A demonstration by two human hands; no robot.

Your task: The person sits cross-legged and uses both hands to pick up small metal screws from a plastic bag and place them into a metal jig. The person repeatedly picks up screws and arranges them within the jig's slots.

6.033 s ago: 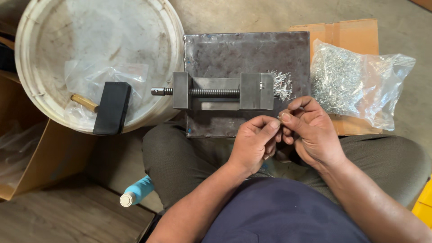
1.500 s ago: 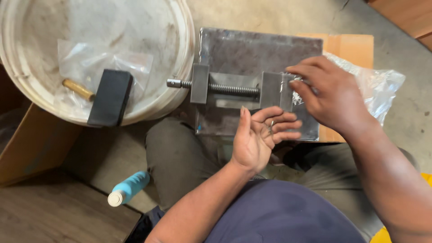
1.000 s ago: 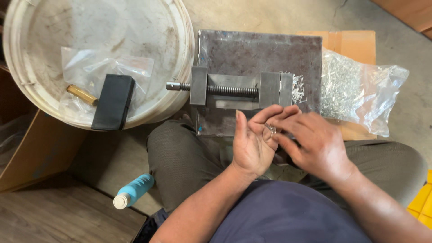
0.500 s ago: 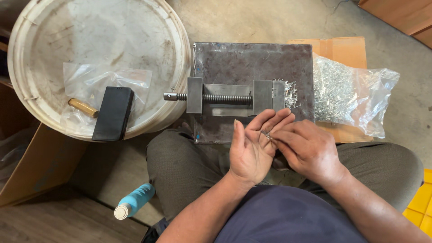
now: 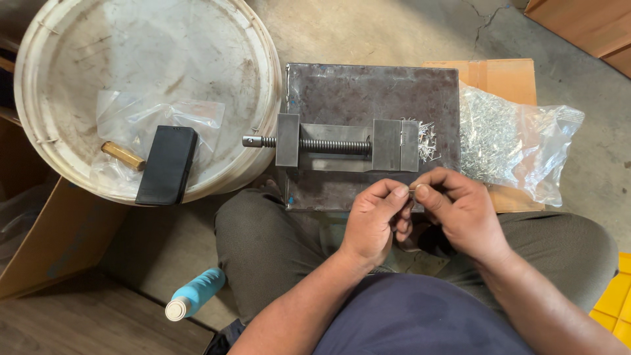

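Both grips, left hand (image 5: pixel 372 222) and right hand (image 5: pixel 461 213), pinched one tiny silver metal pin (image 5: pixel 412 190) between fingertips. It lay crosswise, just below the small grey steel vise (image 5: pixel 348 142); the right hand was nearer the jaws.

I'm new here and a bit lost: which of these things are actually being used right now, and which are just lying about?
In use:
left hand and right hand, pinching a tiny metal piece
vise on steel plate
bag of metal pieces

Lying about:
hammer
white bucket lid
blue bottle

Workshop floor: steel vise (image 5: pixel 348 146) on metal plate (image 5: pixel 371 92), concrete, bagged metal pins (image 5: pixel 509 141).
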